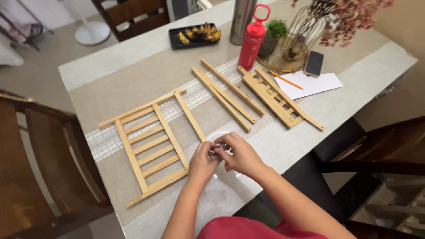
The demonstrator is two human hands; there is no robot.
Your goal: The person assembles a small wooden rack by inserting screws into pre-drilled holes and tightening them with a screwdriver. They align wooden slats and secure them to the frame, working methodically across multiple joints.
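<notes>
My left hand and my right hand meet at the table's near edge, fingers pinched together on a small dark metal part over a clear plastic bag. What exactly the part is I cannot tell. A slatted wooden frame lies flat just left of my left hand. Three loose wooden strips lie beyond my hands. A smaller slatted wooden frame lies to the right of them.
At the far side stand a red bottle, a steel flask, a black tray of food, a wire cage with dried flowers, a phone, and white paper with a pencil. Dark chairs flank the table.
</notes>
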